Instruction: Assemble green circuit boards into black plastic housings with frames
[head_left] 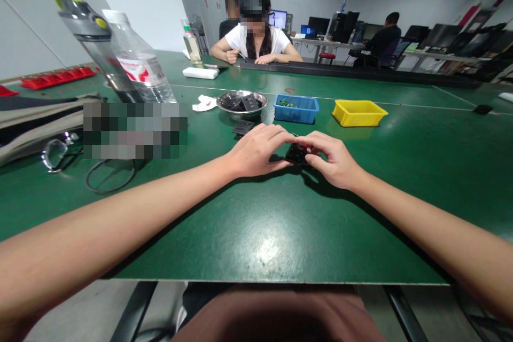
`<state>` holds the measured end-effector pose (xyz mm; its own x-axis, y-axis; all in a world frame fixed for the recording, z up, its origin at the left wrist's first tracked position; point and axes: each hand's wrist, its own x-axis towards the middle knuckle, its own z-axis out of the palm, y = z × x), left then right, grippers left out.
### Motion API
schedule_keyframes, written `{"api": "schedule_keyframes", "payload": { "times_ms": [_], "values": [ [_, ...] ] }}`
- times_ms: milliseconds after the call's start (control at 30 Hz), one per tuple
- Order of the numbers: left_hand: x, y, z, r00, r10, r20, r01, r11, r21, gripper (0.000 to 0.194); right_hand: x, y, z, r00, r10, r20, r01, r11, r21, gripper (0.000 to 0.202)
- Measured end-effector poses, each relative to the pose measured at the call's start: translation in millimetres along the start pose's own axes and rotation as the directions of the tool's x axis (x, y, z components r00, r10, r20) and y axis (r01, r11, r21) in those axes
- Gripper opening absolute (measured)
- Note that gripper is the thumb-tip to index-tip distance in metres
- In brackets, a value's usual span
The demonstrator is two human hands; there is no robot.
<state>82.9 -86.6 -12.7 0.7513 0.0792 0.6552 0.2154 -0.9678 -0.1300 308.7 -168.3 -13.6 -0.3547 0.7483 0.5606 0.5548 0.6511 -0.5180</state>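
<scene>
Between both hands, just above the green table (256,224), is a small black part (296,154). My left hand (262,150) grips its left side with thumb and fingers. From the right, my right hand (331,157) pinches the same part with its thumb and fingertips. Another black part (242,127) lies on the table beyond my left hand. Behind it stands a metal bowl (242,113) holding several black parts. A blue bin (296,113) with small green pieces is right of the bowl, and a yellow bin (359,114) sits farther right.
At the left are a grey bottle (96,48), a clear plastic bottle (140,64), glasses (56,154), a cable loop (110,191) and red trays (58,78). White tissue (204,103) lies beside the bowl. A person (256,26) sits across the table behind a long black bar (352,72).
</scene>
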Motion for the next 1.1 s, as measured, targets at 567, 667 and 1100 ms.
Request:
{"api": "schedule_keyframes", "payload": {
  "times_ms": [567,667,1100],
  "values": [
    [-3.7,-2.8,1.7,0.999,-0.041,-0.033,0.044,0.994,0.097,0.036,0.6,3.7,-0.4,0.998,-0.039,-0.042,0.033,0.991,-0.129,0.035],
    [-4.4,-2.3,2.3,0.998,-0.052,-0.041,0.056,0.992,0.115,0.037,0.6,4.8,-1.1,0.998,-0.056,-0.040,0.050,0.989,-0.138,0.033],
    [-7.3,-3.2,3.4,0.995,-0.099,0.000,0.099,0.991,0.092,0.036,1.0,4.1,-0.7,0.996,-0.079,-0.032,0.072,0.980,-0.183,0.032]
  ]
}}
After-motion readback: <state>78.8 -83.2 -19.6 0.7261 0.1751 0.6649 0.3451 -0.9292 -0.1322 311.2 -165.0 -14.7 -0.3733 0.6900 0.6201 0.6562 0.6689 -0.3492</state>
